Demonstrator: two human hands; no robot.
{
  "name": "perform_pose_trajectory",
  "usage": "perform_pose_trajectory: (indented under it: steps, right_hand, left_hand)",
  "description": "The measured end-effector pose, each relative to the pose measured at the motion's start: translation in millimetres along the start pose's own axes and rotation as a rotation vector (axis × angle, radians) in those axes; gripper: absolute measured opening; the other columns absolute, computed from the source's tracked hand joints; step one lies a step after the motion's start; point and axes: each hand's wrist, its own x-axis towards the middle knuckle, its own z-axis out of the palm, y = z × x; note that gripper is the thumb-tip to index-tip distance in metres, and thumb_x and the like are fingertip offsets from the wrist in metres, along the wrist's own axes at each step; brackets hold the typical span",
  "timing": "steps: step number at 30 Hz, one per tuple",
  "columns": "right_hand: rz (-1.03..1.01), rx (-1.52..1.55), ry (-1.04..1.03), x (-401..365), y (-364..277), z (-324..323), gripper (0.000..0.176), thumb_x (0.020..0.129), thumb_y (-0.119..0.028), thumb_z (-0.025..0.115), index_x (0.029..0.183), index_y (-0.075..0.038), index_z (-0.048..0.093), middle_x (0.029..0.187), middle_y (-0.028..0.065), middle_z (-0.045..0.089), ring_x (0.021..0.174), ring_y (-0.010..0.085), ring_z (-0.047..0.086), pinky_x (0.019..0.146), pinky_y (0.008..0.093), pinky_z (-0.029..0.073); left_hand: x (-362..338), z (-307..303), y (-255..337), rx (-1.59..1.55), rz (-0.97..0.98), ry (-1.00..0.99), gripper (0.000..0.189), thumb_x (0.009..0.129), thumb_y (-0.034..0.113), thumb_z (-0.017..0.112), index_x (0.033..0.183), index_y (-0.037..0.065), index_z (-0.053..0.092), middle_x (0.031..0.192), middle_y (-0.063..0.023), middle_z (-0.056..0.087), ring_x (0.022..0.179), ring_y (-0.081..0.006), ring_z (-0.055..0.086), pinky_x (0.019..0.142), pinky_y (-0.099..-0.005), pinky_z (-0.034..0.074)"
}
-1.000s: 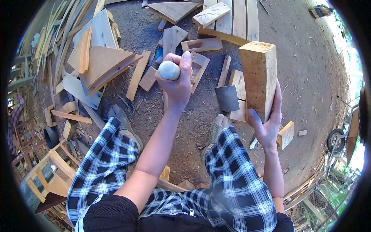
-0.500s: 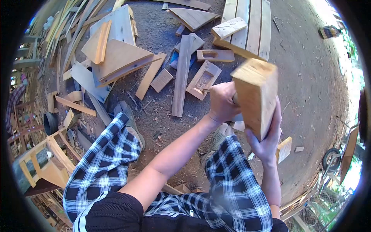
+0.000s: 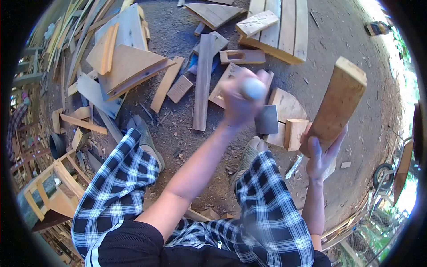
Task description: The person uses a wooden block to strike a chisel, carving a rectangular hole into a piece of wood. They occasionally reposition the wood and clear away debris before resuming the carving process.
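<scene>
My left hand [image 3: 240,100], blurred by motion, is closed in a fist around a tool with a pale round end [image 3: 253,89] pointing up at me; I cannot tell its kind. Just below the fist shows a flat dark-grey square plate [image 3: 267,120]. My right hand [image 3: 322,155] grips the lower end of a thick wooden block [image 3: 340,102], held up at a slant with its thumb across the near face. Under and between the hands lie a small wood block [image 3: 295,134] and a rounded board [image 3: 288,106].
Ahead on the dirt lie a long narrow plank [image 3: 203,84], a mortised block [image 3: 242,56] and stacked triangular boards [image 3: 129,66]. A slatted wooden panel [image 3: 289,31] is at the top. My shoes flank the work spot. A wooden frame [image 3: 58,187] stands at left.
My hands have moved apart. The wooden block has swung right and up in my right hand, while my left fist has shifted left and upward, away from it.
</scene>
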Motion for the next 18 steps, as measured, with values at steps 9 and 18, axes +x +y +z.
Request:
perform_pose_trajectory:
  steps: [9, 18]
  right_hand:
    - [-0.005, -0.062, -0.056, 0.2, 7.0, 0.3, 0.089, 0.079, -0.032, 0.07, 0.148, -0.005, 0.021, 0.145, 0.018, 0.035, 0.13, 0.03, 0.04, 0.107, 0.0448, 0.034]
    - [-0.081, -0.128, -0.144, -0.6, 11.6, 7.0, 0.09, 0.078, -0.028, 0.071, 0.148, -0.006, 0.02, 0.14, 0.0198, 0.043, 0.122, 0.0308, 0.051, 0.102, 0.0447, 0.042]
  left_hand:
    - [28.9, -40.8, 4.1, -0.326, -0.343, 0.181, 0.028, 0.09, 0.009, 0.062, 0.071, 0.013, 0.042, 0.051, 0.0064, 0.04, 0.039, -0.0022, 0.033, 0.039, -0.0208, 0.027]
    - [10.3, -32.8, -6.2, -0.137, -0.203, 0.099, 0.026, 0.091, 0.008, 0.061, 0.071, 0.011, 0.045, 0.054, 0.0054, 0.044, 0.044, -0.0011, 0.038, 0.04, -0.0198, 0.03]
